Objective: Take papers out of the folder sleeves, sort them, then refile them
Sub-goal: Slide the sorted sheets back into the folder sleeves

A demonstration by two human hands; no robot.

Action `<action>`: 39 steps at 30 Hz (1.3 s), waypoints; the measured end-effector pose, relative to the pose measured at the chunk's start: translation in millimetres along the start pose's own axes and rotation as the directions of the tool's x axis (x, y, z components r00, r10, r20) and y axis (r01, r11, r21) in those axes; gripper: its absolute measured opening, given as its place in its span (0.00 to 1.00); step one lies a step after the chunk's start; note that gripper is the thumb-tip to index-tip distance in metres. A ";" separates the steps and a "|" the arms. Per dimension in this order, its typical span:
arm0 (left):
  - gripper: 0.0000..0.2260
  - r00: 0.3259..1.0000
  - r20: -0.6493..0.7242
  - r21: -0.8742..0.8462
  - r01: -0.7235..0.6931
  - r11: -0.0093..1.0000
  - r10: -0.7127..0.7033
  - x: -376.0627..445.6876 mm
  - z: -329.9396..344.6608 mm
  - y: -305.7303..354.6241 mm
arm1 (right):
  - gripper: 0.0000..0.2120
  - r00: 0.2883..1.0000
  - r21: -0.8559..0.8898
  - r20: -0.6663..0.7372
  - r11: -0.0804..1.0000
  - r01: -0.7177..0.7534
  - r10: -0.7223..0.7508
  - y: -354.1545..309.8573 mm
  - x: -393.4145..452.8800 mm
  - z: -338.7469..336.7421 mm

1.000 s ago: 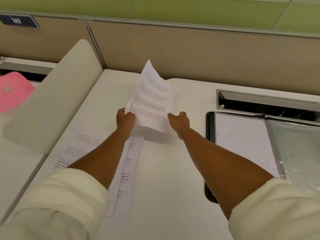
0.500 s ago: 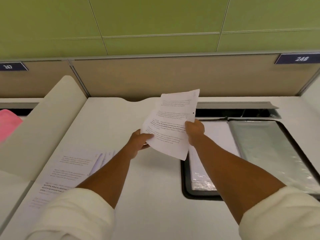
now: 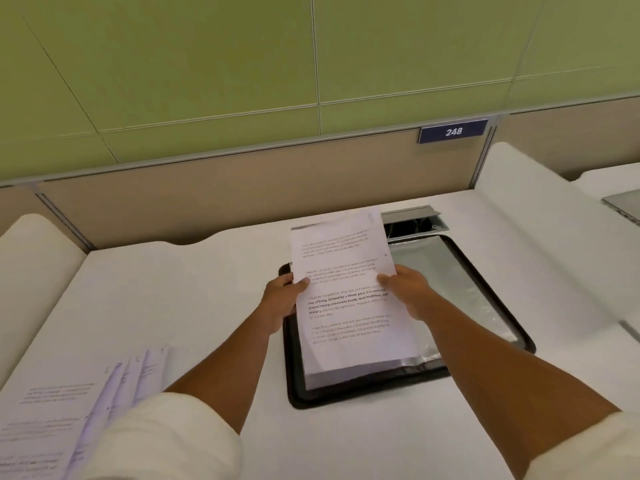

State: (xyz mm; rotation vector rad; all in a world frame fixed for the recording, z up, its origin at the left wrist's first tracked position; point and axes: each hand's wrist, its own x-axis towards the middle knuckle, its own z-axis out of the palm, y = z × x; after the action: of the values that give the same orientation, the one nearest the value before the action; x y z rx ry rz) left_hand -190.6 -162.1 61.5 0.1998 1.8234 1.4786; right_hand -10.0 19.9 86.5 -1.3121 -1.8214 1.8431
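Observation:
A printed white sheet (image 3: 346, 289) hangs upright over the left half of the open black folder (image 3: 491, 299). My left hand (image 3: 282, 299) pinches the sheet's left edge with thumb on the front. My right hand (image 3: 405, 289) pinches its right edge the same way. The folder lies flat on the white desk, with clear plastic sleeves (image 3: 446, 289) on its right half and a white page partly hidden behind the held sheet. Several printed sheets (image 3: 69, 410) lie fanned at the desk's front left.
A beige partition with a blue sign reading 248 (image 3: 453, 131) runs along the back. An open cable hatch (image 3: 412, 221) sits just behind the folder. White side dividers (image 3: 31, 271) flank the desk. A grey laptop edge (image 3: 623, 202) shows far right.
Both hands carried the sheet rightward from the desk's middle to above the folder, turning it upright. My view has swung right and up.

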 end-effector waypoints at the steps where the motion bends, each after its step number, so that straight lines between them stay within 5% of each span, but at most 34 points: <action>1: 0.15 1.000 0.016 -0.005 0.010 1.000 -0.010 0.7 13.1 -2.4 | 0.08 1.000 -0.003 0.005 1.000 -0.016 0.016 4.9 -1.1 -14.0; 9: 0.07 0.991 0.082 0.096 0.093 0.991 -0.101 -19.7 101.2 -27.3 | 0.03 0.998 -0.039 -0.046 0.998 -0.051 0.050 54.9 -14.8 -99.3; 19: 0.12 0.960 0.153 0.169 0.209 0.963 -0.235 -38.5 158.6 -62.9 | 0.03 0.990 -0.115 -0.139 0.993 -0.034 0.018 106.6 -24.9 -155.3; 34: 0.13 0.822 0.339 0.433 0.296 0.851 -0.458 -60.8 214.6 -96.5 | 0.09 0.963 -0.249 -0.250 0.968 0.038 -0.102 164.8 -18.4 -206.3; 37: 0.13 0.902 0.236 0.419 0.240 0.876 -0.360 -52.5 221.9 -100.5 | 0.08 0.969 -0.252 -0.226 0.967 0.037 -0.096 174.5 -19.5 -218.5; 39: 0.14 0.983 0.026 0.410 0.158 0.898 -0.184 -41.8 227.2 -103.8 | 0.07 0.986 -0.290 -0.156 0.957 0.014 -0.062 180.6 -20.7 -228.7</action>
State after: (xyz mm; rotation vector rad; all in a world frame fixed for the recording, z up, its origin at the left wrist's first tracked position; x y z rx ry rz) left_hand 17.9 -43.3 -19.7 0.2782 2.0237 0.9481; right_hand 238.7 125.0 -25.1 -1.4629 -2.0647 1.4411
